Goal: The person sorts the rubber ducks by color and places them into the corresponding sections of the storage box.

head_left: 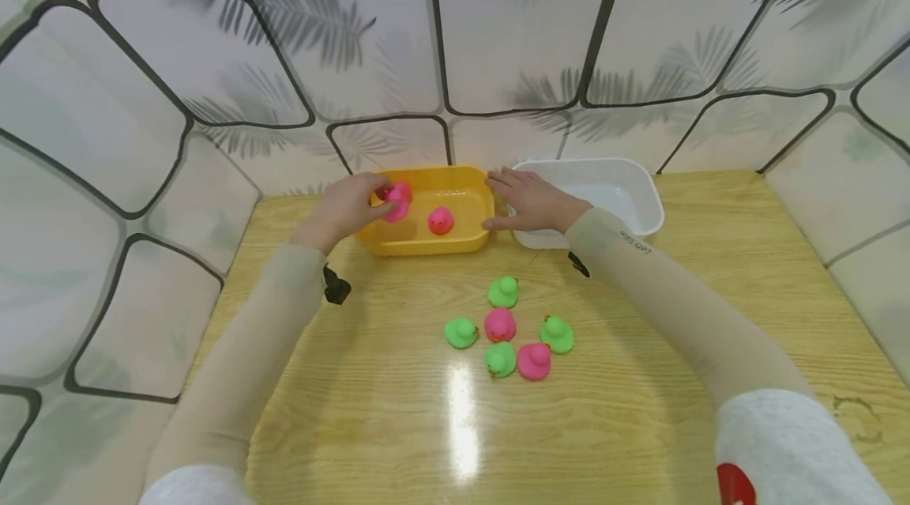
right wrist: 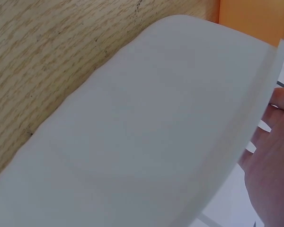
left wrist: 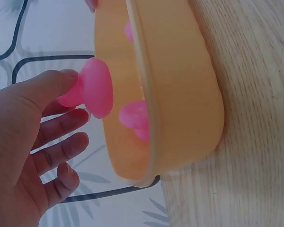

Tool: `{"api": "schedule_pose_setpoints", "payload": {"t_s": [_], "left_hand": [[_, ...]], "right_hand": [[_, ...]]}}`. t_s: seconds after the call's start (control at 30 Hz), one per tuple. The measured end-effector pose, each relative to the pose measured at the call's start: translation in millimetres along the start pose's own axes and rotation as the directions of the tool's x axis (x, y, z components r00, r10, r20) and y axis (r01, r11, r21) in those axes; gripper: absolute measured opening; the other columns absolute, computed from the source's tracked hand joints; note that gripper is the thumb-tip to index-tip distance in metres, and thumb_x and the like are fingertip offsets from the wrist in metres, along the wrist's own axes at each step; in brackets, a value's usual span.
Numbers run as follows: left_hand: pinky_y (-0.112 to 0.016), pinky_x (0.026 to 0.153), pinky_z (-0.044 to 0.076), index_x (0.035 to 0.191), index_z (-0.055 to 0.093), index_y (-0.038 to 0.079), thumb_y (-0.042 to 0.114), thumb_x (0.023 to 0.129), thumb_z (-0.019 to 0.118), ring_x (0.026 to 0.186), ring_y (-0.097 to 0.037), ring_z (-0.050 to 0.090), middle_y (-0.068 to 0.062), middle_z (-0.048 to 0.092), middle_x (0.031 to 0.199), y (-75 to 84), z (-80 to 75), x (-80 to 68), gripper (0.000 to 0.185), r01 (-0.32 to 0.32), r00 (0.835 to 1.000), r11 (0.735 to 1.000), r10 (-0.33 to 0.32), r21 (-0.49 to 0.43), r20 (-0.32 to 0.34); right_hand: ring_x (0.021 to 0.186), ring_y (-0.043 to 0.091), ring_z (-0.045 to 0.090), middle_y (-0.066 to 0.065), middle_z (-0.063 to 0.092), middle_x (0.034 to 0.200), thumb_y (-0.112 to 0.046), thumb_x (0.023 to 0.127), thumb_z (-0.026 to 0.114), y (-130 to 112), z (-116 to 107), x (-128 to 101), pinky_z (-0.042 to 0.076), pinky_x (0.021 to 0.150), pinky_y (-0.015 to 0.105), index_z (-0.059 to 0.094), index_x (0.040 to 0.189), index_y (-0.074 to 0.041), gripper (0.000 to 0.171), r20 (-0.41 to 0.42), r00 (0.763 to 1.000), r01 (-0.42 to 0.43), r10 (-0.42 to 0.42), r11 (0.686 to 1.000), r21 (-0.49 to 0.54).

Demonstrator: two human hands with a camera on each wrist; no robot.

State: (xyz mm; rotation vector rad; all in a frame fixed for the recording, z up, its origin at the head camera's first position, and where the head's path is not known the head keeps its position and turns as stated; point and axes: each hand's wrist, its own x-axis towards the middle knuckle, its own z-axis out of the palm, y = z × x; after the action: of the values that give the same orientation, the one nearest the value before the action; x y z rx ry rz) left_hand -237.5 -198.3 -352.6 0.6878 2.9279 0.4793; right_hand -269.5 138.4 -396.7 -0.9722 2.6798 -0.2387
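My left hand [head_left: 348, 209] pinches a pink rubber duck [left wrist: 97, 87] between thumb and fingers, over the left end of a yellow tray [head_left: 426, 246]. Inside that tray lie two more pink ducks: one [left wrist: 134, 116] beneath the held duck, the other [head_left: 440, 220] toward the middle. My right hand [head_left: 535, 201] has its fingers stretched out, fingertips right at the tray's right rim. Its palm is over the left end of a white tray [head_left: 643, 205]. In the right wrist view the white tray's wall [right wrist: 132, 118] partly hides the fingers.
On the wooden table [head_left: 370, 378], in front of the trays, sit several green ducks [head_left: 503, 293] and two pink ducks [head_left: 500, 325], loosely grouped. The trays stand side by side against a patterned back wall [head_left: 522, 39], and similar panels rise at both sides.
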Motion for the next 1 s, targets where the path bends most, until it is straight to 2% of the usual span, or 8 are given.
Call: {"api": "schedule_pose_setpoints", "payload": {"t_s": [0.17, 0.33, 0.43, 0.73, 0.83, 1.0], "left_hand": [[-0.052, 0.094, 0.051, 0.124, 0.069, 0.000, 0.027, 0.101, 0.071, 0.103, -0.036, 0.066, -0.017, 0.072, 0.114, -5.6, 5.7, -4.0, 0.035, 0.032, 0.999, 0.999, -0.032, -0.034, 0.021], [-0.048, 0.085, 0.053, 0.120, 0.072, 0.004, 0.028, 0.102, 0.069, 0.091, -0.031, 0.066, -0.013, 0.073, 0.111, -2.1, 11.9, -12.7, 0.030, 0.010, 1.000, 1.000, -0.010, -0.021, -0.005], [-0.046, 0.082, 0.053, 0.118, 0.073, 0.005, 0.029, 0.101, 0.070, 0.087, -0.029, 0.065, -0.011, 0.073, 0.110, 5.8, 14.9, -18.1, 0.029, -0.028, 0.999, 1.000, 0.028, 0.004, -0.016], [-0.045, 0.087, 0.054, 0.120, 0.073, 0.004, 0.027, 0.099, 0.073, 0.098, -0.030, 0.066, -0.010, 0.073, 0.111, 34.4, 29.7, -35.5, 0.031, -0.154, 0.987, 0.988, 0.153, -0.025, -0.046], [-0.042, 0.084, 0.054, 0.117, 0.074, 0.006, 0.026, 0.099, 0.074, 0.093, -0.028, 0.066, -0.008, 0.073, 0.106, 43.4, 37.0, -40.6, 0.027, -0.204, 0.977, 0.979, 0.201, -0.022, -0.073], [-0.039, 0.081, 0.055, 0.115, 0.074, 0.006, 0.023, 0.097, 0.076, 0.086, -0.024, 0.066, -0.007, 0.073, 0.104, 61.9, 47.8, -49.7, 0.026, -0.298, 0.950, 0.955, 0.296, -0.006, -0.101]], "right_hand": [[0.160, 0.039, 0.010, 0.018, 0.017, 0.172, -0.064, 0.100, 0.056, 1.0, 3.2, 1.9, 0.010, 0.127, 0.053, 0.021, 0.165, -0.002, 0.096, 0.003, 1.000, -0.009, 0.009, 1.000, 0.004], [0.159, 0.040, 0.009, 0.019, 0.017, 0.172, -0.063, 0.100, 0.056, 0.9, 2.8, 1.3, 0.010, 0.127, 0.054, 0.021, 0.165, -0.001, 0.096, 0.000, 1.000, -0.001, 0.001, 1.000, 0.001], [0.159, 0.040, 0.009, 0.019, 0.017, 0.172, -0.062, 0.100, 0.057, 0.0, 1.0, 0.1, 0.010, 0.127, 0.054, 0.021, 0.165, -0.001, 0.096, 0.000, 1.000, 0.002, -0.002, 1.000, 0.009], [0.159, 0.040, 0.010, 0.019, 0.017, 0.172, -0.063, 0.100, 0.058, 1.8, 1.9, 0.6, 0.010, 0.127, 0.054, 0.022, 0.165, -0.001, 0.096, -0.002, 1.000, 0.001, -0.001, 1.000, 0.001], [0.159, 0.040, 0.010, 0.019, 0.018, 0.172, -0.062, 0.100, 0.058, 2.1, 2.8, 1.0, 0.011, 0.127, 0.054, 0.023, 0.164, -0.001, 0.095, -0.008, 1.000, 0.002, -0.002, 1.000, -0.001], [0.159, 0.040, 0.011, 0.019, 0.019, 0.172, -0.061, 0.101, 0.057, 1.0, 3.0, 1.5, 0.011, 0.127, 0.054, 0.023, 0.164, -0.001, 0.093, -0.015, 1.000, 0.002, -0.002, 1.000, -0.005]]}}
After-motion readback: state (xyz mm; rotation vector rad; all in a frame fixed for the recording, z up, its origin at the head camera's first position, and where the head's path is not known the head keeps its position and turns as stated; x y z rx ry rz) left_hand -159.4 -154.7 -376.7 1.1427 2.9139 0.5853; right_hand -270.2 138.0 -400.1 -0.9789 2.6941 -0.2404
